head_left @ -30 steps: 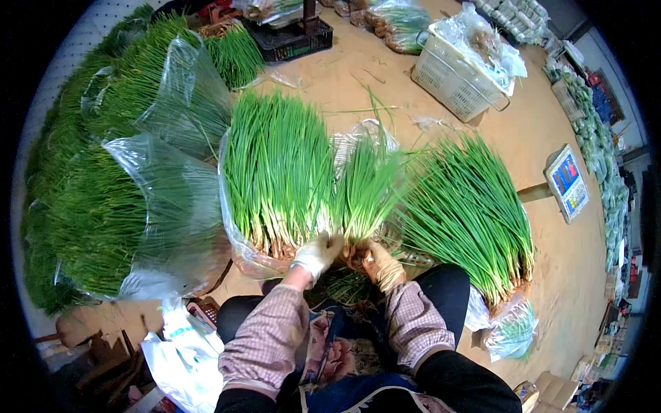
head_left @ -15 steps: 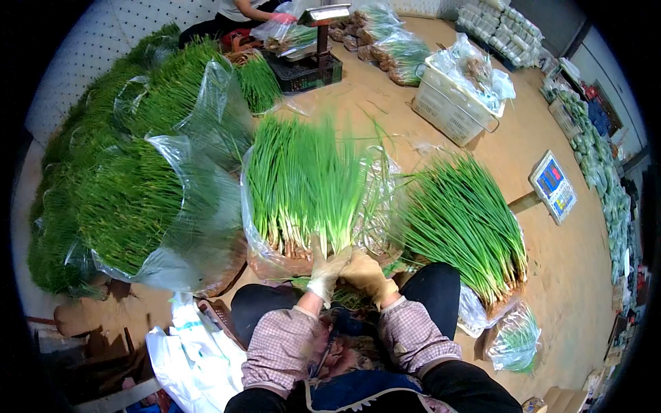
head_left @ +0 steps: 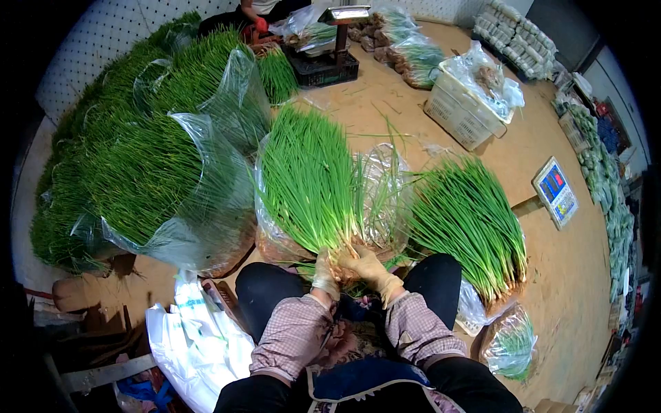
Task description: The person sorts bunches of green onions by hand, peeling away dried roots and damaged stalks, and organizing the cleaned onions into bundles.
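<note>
Both my hands wear pale gloves and meet at the root end of a bunch of green onions [head_left: 313,182]. My left hand [head_left: 325,274] is closed around the white lower stems. Beside it, my right hand [head_left: 368,270] has its fingers closed at the roots, where the brownish ends show between the hands. The leaves of this bunch fan away from me over an open clear plastic bag [head_left: 272,237]. To the right lies a bigger pile of green onions [head_left: 468,230], roots toward me, on a plastic sheet.
Large clear bags of green onions [head_left: 138,182] crowd the left. A digital scale display [head_left: 555,191] stands right, a crate [head_left: 463,113] behind. Another person's red-gloved hand [head_left: 260,26] is near a platform scale [head_left: 337,55]. White plastic bags [head_left: 200,330] lie by my left leg.
My hands have drawn slightly down toward me with the bunch, whose leaves now lean left. The right hand's fingers have moved onto the root ends. The other person's hand has shifted away from the scale.
</note>
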Available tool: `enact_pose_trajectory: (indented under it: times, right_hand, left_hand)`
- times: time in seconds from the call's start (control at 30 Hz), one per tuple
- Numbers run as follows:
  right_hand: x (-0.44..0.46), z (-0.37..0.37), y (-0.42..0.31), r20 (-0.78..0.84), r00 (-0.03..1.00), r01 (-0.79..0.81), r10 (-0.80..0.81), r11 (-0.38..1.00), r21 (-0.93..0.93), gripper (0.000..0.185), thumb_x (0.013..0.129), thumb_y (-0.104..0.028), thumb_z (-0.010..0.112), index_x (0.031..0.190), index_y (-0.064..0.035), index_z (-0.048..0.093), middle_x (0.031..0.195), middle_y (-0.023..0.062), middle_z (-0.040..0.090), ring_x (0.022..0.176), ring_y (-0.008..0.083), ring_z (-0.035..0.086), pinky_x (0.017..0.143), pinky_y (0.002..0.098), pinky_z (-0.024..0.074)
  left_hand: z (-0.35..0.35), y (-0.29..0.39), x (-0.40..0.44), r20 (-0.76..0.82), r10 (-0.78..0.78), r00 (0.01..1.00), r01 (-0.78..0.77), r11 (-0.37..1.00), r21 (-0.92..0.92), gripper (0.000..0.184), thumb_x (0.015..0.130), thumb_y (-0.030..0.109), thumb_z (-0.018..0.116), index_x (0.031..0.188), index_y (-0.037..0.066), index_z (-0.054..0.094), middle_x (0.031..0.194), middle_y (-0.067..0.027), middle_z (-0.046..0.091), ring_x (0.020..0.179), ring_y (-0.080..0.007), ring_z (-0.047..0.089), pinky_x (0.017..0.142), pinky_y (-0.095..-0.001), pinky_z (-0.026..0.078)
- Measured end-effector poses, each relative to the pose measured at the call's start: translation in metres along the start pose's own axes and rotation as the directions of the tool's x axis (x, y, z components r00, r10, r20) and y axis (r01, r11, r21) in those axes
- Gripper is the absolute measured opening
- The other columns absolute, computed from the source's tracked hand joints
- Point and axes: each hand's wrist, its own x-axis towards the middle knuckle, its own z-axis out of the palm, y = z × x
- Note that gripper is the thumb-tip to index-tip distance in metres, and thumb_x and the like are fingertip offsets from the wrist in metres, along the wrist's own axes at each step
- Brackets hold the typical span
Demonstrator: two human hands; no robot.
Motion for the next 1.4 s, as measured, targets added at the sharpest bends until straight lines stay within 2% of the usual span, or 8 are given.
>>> enact_pose_trajectory:
  times: [0.27, 0.5, 0.6, 0.73, 0.8, 0.9, 0.93, 1.4]
  right_hand:
    - [-0.063, -0.002, -0.015, 0.053, 0.963, 0.248, -0.263, 0.949, 0.195, 0.064, 0.076, -0.025, 0.067, 0.127, 0.0012, 0.038, 0.12, 0.0199, 0.05, 0.11, 0.0237, 0.049, 0.09, 0.0325, 0.0389]
    - [-0.074, -0.007, -0.016, 0.069, 0.886, 0.409, -0.459, 0.701, -0.584, 0.071, 0.076, -0.019, 0.066, 0.133, -0.0005, 0.029, 0.122, 0.024, 0.042, 0.111, 0.0385, 0.042, 0.097, 0.0403, 0.0332]
    - [-0.084, -0.008, -0.035, 0.029, 0.841, 0.381, -0.54, 0.554, -0.74, 0.08, 0.073, -0.021, 0.068, 0.137, -0.0039, 0.025, 0.131, 0.0246, 0.031, 0.122, 0.0392, 0.03, 0.101, 0.0439, 0.027]
    - [-0.076, -0.014, -0.029, 0.097, 0.748, 0.519, -0.656, 0.487, -0.702, 0.076, 0.073, -0.022, 0.068, 0.136, -0.0039, 0.029, 0.131, 0.0245, 0.033, 0.121, 0.0384, 0.032, 0.102, 0.0428, 0.027]
    - [-0.073, -0.029, -0.045, 0.085, 0.856, 0.44, -0.51, 0.631, -0.639, 0.069, 0.074, -0.024, 0.068, 0.132, -0.0041, 0.037, 0.131, 0.023, 0.034, 0.123, 0.0362, 0.031, 0.102, 0.0425, 0.0262]
    - [-0.066, -0.037, -0.08, -0.199, 0.814, 0.503, -0.545, 0.834, -0.226, 0.036, 0.084, -0.014, 0.059, 0.118, -0.0025, 0.052, 0.111, 0.0125, 0.057, 0.1, 0.0181, 0.053, 0.086, 0.0297, 0.0434]
    - [-0.066, -0.038, -0.097, -0.217, 0.791, 0.507, -0.572, 0.811, -0.291, 0.025, 0.086, -0.009, 0.056, 0.11, -0.0009, 0.058, 0.099, 0.0068, 0.062, 0.087, 0.0111, 0.056, 0.075, 0.0245, 0.0462]
    - [-0.035, -0.027, -0.15, -0.318, 0.674, 0.38, -0.667, 0.682, -0.625, 0.024, 0.081, -0.016, 0.059, 0.101, -0.0035, 0.058, 0.078, 0.0068, 0.061, 0.068, 0.0201, 0.058, 0.063, 0.0309, 0.0452]
  left_hand:
    - [0.034, 0.025, -0.057, 0.539, -0.114, 0.835, 0.122, 0.992, 0.021, 0.068, 0.081, 0.056, 0.052, 0.121, 0.001, 0.047, 0.111, -0.0129, 0.057, 0.098, -0.0235, 0.057, 0.084, -0.036, 0.048]
    - [0.031, 0.027, -0.068, 0.637, -0.187, 0.748, 0.096, 0.98, 0.174, 0.055, 0.088, 0.036, 0.051, 0.128, 0.0, 0.041, 0.123, -0.0127, 0.051, 0.112, -0.0218, 0.049, 0.095, -0.0354, 0.039]
    - [0.029, 0.019, -0.077, 0.854, 0.438, 0.28, -0.772, 0.631, -0.07, 0.054, 0.088, 0.033, 0.051, 0.129, 0.0, 0.04, 0.121, -0.0122, 0.052, 0.113, -0.0199, 0.047, 0.095, -0.034, 0.038]
    - [0.025, 0.023, -0.076, 0.636, 0.148, 0.757, -0.342, 0.92, 0.193, 0.042, 0.083, 0.031, 0.062, 0.114, 0.003, 0.056, 0.104, -0.005, 0.06, 0.092, -0.0142, 0.057, 0.076, -0.0267, 0.046]
    - [0.016, 0.032, -0.042, 0.625, -0.168, 0.762, -0.175, 0.876, 0.449, 0.046, 0.081, 0.031, 0.064, 0.115, 0.002, 0.054, 0.104, -0.0059, 0.06, 0.092, -0.0149, 0.057, 0.078, -0.0263, 0.045]
    - [0.008, 0.023, -0.042, 0.768, 0.013, 0.64, -0.364, 0.885, 0.289, 0.041, 0.081, 0.03, 0.064, 0.111, 0.002, 0.058, 0.102, -0.0069, 0.062, 0.094, -0.0152, 0.057, 0.081, -0.026, 0.044]
    - [0.012, 0.023, -0.04, 0.591, -0.108, 0.8, -0.229, 0.854, 0.467, 0.035, 0.082, 0.027, 0.064, 0.105, 0.001, 0.061, 0.099, -0.0086, 0.063, 0.09, -0.0162, 0.059, 0.081, -0.0274, 0.045]
    - [0.016, 0.007, -0.044, 0.48, 0.022, 0.877, -0.269, 0.85, 0.453, 0.033, 0.075, 0.014, 0.072, 0.099, -0.001, 0.056, 0.083, -0.0047, 0.061, 0.075, -0.0159, 0.059, 0.07, -0.0276, 0.048]
